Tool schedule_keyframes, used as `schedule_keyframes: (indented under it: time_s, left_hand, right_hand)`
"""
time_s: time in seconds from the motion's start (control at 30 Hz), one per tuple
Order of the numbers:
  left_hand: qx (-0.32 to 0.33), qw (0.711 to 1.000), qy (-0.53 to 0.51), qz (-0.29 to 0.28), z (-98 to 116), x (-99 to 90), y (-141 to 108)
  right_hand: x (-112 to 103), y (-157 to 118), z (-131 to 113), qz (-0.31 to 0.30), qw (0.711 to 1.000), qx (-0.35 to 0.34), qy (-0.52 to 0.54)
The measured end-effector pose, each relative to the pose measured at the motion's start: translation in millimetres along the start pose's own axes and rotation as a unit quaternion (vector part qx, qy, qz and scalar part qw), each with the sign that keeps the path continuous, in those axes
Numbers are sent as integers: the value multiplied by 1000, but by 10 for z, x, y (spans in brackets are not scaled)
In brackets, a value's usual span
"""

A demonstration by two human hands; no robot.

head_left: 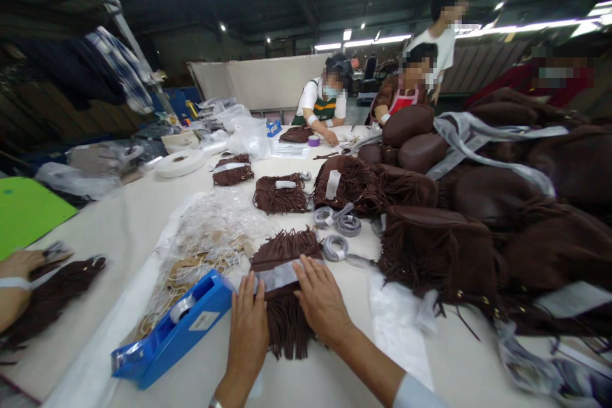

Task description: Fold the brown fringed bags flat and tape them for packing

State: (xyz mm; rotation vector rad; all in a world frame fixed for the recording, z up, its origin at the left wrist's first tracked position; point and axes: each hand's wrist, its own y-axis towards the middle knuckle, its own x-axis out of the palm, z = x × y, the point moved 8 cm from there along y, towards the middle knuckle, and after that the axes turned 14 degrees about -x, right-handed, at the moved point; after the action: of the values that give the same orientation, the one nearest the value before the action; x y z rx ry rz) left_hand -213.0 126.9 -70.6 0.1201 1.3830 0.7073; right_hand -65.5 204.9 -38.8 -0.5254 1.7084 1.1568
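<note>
A dark brown fringed bag (287, 246) lies flat on the white table in front of me, with a whitish translucent strip (277, 276) across its middle. My left hand (249, 315) lies with fingers stretched over the strip's left end. On the right end, my right hand (322, 296) rests flat, fingers extended. Both hands are open and press down on the bag. Just left of my left hand stands a blue tape dispenser (191, 322) with a clear roll in it. A coiled, grey-wrapped strap (335, 247) lies beyond my right hand.
Brown bags (440, 248) are heaped along the right side. Tags with strings (191, 268) and clear plastic lie left of centre. A white roll (179, 163) sits farther back. Another person's hand (21, 264) holds a fringed piece at far left. Several people are across the table.
</note>
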Motion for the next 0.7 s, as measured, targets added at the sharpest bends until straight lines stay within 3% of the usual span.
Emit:
schedule_keyframes:
  time_s: [0.2,0.4,0.57,0.7]
  left_hand:
    - [62,997,41,-15,180,-112,44]
    - [53,998,30,-36,170,-94,74]
    - [26,998,-17,-54,114,-90,119]
    - [9,998,-36,-59,125,-120,167]
  right_hand:
    - [277,187,-101,-7,998,-52,-33]
    - [164,251,-175,72,994,-61,-60]
    - [175,382,-238,2,996,-64,-65]
    - [157,451,-231,-16,994,-56,-87]
